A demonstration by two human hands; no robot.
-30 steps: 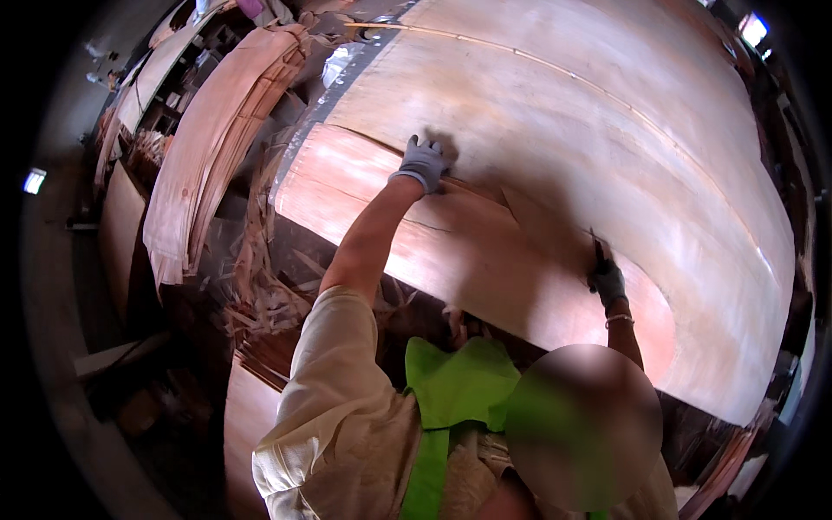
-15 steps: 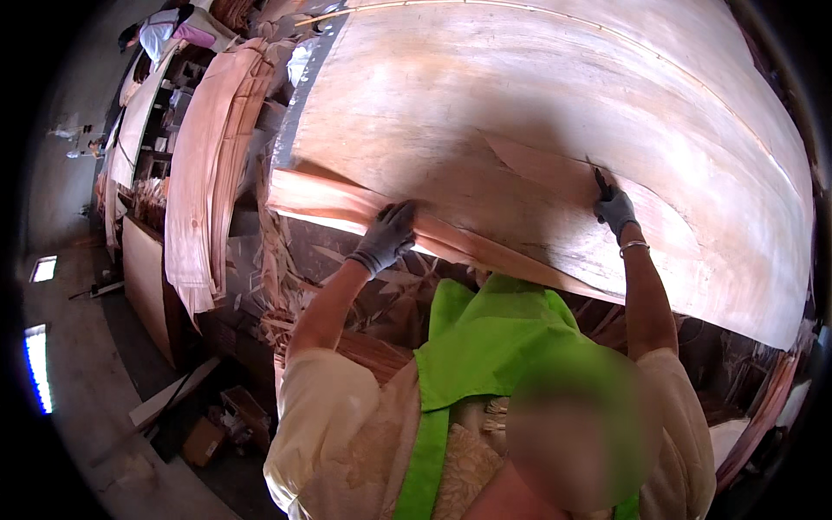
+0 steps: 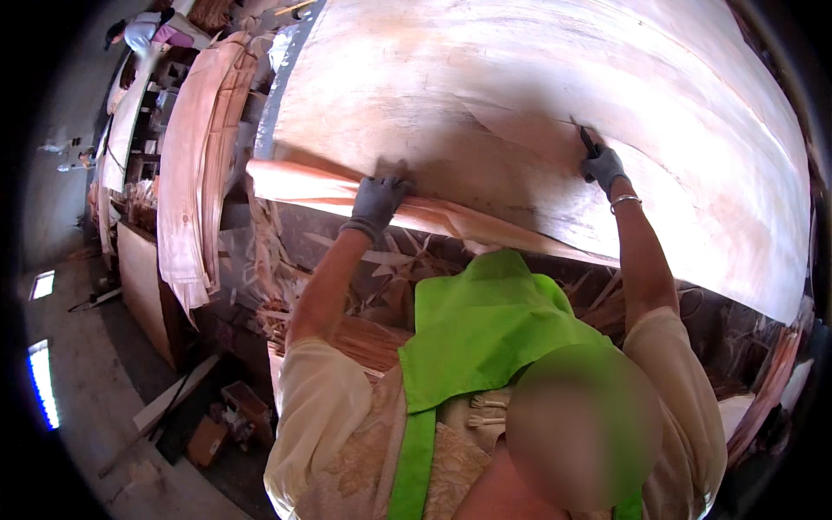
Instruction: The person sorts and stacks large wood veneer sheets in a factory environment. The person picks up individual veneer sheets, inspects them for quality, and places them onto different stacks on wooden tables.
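A wide, pale wood veneer sheet (image 3: pixel 373 95) spreads before me, with a darker patch of veneer (image 3: pixel 511 130) on it ahead of my right hand. Along its near edge runs a loose reddish veneer strip (image 3: pixel 295 182), raised and creased. My left hand (image 3: pixel 378 206), in a grey glove, is closed over this strip with its fingertips on top; the thumb is hidden. Also gloved, my right hand (image 3: pixel 604 166) wraps round the dark handle of a knife (image 3: pixel 588 139). Its thin tip points away from me, at or just above the sheet.
Torn veneer scraps (image 3: pixel 407 269) lie beneath the near edge. Left of the sheet stands a stack of long reddish veneers (image 3: pixel 195 173). Farther off, another person (image 3: pixel 143 35) bends over. A plank (image 3: pixel 178 394) and a cardboard box (image 3: pixel 206 440) lie on the floor at lower left.
The sheet sits slightly higher and farther left in view, and the long thin stick across its far side has mostly left the picture. Both hands keep their hold with only small shifts.
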